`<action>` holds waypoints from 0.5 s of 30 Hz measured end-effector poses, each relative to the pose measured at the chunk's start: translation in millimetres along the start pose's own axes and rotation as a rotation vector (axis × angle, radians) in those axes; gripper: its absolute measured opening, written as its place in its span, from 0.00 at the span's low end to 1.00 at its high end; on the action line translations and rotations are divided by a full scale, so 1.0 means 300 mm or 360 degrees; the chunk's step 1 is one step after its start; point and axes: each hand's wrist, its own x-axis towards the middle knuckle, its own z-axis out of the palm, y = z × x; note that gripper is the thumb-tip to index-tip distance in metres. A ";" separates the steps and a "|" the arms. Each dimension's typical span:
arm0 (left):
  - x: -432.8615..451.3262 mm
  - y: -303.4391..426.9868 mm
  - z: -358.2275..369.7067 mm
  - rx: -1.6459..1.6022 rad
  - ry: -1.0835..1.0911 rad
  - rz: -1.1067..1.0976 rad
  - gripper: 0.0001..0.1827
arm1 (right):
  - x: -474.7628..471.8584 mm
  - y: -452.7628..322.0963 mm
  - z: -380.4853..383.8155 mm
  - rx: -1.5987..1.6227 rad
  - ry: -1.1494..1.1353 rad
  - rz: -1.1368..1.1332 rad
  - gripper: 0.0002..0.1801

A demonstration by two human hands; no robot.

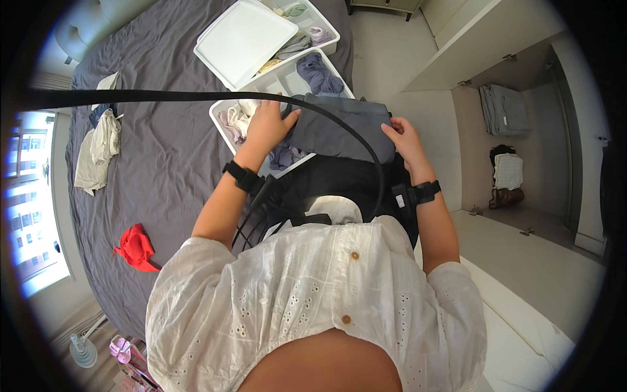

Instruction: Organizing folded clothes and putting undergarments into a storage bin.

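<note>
A folded grey-blue cloth garment (343, 127) lies over my lap and the near edge of a white storage box (223, 130). My right hand (409, 147) has the garment's right edge between thumb and fingers. At its left side is my left hand (267, 127), thumb touching the edge and fingers stretched over the box. A black cable crosses those fingertips, so their grip is unclear. Inside the box are white cloth items (240, 117) and bluish-purple cloth items (284, 157). A rolled dark-blue cloth item (321, 73) sits in a compartment further back.
A white lid (247, 41) rests across the boxes on the grey bedsheet (171, 122). A red cloth item (137, 247) and light garments (100, 147) lie to the left. At right, an open cabinet (539, 191) holds folded grey fabric (504, 110). The black cable (338, 120) arches before me.
</note>
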 end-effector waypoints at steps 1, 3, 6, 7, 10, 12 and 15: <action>-0.025 0.003 -0.012 0.0033 -0.0090 -0.0116 0.24 | -0.005 0.029 0.010 -0.0005 0.0099 0.0039 0.25; -0.030 0.020 -0.037 -0.0006 -0.0244 -0.0306 0.23 | -0.007 0.037 0.015 -0.0012 0.0187 0.0068 0.28; -0.013 0.026 -0.046 -0.0214 -0.0414 -0.0649 0.32 | -0.016 -0.014 0.020 -0.0026 0.0162 0.0492 0.32; -0.014 0.030 -0.048 -0.0213 -0.0405 -0.0655 0.32 | -0.029 -0.044 0.026 -0.0010 0.0024 0.0625 0.33; -0.015 0.064 -0.058 0.0068 -0.0284 -0.0250 0.34 | -0.035 -0.030 0.056 0.0022 -0.0116 0.0628 0.36; -0.033 0.051 -0.008 0.0136 -0.0207 -0.0168 0.34 | -0.030 0.023 0.072 0.0039 -0.0121 0.0501 0.37; -0.035 0.050 0.025 0.0059 -0.0171 -0.0190 0.36 | -0.018 0.065 0.070 -0.0099 0.0146 0.0463 0.35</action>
